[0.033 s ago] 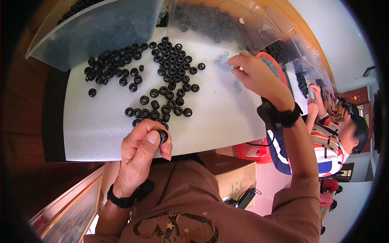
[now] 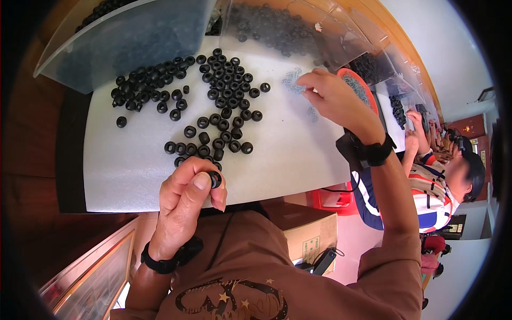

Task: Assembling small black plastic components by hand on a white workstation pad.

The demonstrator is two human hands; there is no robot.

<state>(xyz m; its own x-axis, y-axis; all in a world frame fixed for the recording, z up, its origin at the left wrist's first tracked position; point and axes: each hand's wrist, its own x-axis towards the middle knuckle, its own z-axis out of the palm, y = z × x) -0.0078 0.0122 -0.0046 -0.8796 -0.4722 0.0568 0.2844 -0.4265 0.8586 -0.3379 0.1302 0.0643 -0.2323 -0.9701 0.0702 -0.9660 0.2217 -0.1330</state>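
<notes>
Near the table's front edge, my left hand (image 2: 186, 194) is closed, pinching a small black ring-shaped part (image 2: 215, 179) between thumb and fingers; its hole shows a lighter inside. Over the right side of the white table, my right hand (image 2: 340, 101) has its thumb and forefinger drawn together beside a scatter of tiny blue-grey pieces (image 2: 293, 81). Whether anything is between those fingertips I cannot make out. Many more black rings (image 2: 229, 88) lie loose on the white surface (image 2: 288, 154), heaped at the left and middle, a few just beyond my left hand.
Clear plastic bins (image 2: 133, 50) of black parts stand along the far side. An orange-rimmed bowl (image 2: 368, 93) of blue-grey pieces sits behind my right hand. A co-worker (image 2: 432, 186) works at the right. Below the table are a cardboard box (image 2: 312, 234) and a red container (image 2: 338, 200).
My right hand has shifted very slightly to the left. My left hand and the black rings stay where they were.
</notes>
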